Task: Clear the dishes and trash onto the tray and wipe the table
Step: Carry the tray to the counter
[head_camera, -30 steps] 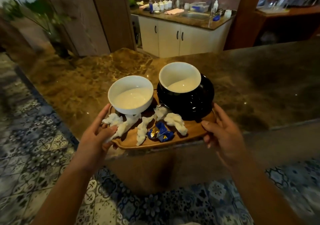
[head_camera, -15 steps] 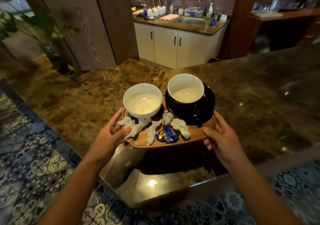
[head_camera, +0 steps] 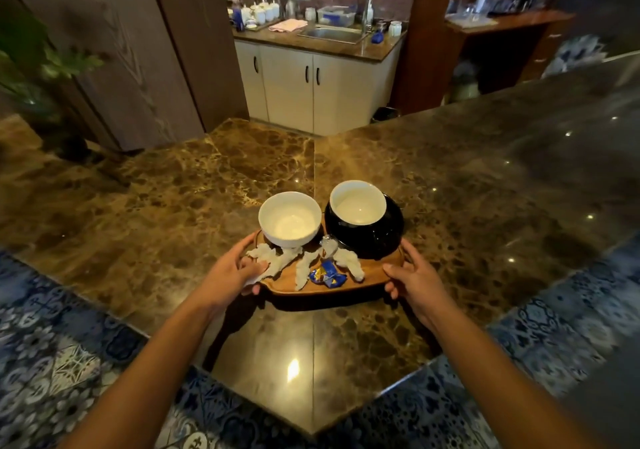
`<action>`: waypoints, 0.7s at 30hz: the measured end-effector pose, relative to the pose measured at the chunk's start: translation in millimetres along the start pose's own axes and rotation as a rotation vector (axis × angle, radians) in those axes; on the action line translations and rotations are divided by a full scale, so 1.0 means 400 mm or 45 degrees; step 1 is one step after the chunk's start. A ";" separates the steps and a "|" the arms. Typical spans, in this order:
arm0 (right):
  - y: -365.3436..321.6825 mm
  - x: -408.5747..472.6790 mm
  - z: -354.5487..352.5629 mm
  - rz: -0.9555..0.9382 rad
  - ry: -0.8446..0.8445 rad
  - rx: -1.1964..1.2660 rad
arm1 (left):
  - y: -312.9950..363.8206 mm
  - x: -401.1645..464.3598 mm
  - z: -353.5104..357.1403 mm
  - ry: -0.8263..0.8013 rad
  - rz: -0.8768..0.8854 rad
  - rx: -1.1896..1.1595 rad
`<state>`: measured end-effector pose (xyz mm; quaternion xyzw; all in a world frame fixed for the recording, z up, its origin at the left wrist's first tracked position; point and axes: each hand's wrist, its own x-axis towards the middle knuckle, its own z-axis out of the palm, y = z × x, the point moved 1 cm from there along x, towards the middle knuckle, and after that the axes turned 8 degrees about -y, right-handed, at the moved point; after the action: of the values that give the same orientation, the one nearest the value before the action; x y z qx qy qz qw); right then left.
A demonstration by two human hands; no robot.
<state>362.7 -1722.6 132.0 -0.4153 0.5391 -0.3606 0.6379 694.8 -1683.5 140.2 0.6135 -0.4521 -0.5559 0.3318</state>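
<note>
The clearing stage appears complete: all visible dishes and trash sit on the wooden tray, which is over the marble counter near its front corner. Whether the tray rests on the counter or is held just above it cannot be told. Wiping is judged outstanding; no cloth is in either hand.

Tray contents:
- A white bowl, far left, appears empty.
- A second white bowl stands in a black bowl, far right.
- Crumpled white napkins lie along the near side.
- A blue candy wrapper lies between the napkins.

The left hand grips the tray's left edge, its thumb pressing a napkin. The right hand grips the right edge, fingers curled beneath.
</note>
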 end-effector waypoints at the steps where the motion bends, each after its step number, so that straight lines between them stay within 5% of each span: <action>1: 0.002 0.004 0.004 0.008 0.007 -0.009 | -0.002 0.008 -0.003 -0.011 -0.005 0.008; 21: -0.001 0.103 -0.003 0.218 0.073 -0.107 | -0.003 0.108 -0.020 -0.194 -0.103 0.087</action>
<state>368.0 -1760.5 116.1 -0.3834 0.6055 -0.2935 0.6326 701.8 -1723.7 124.2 0.5983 -0.4696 -0.5980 0.2527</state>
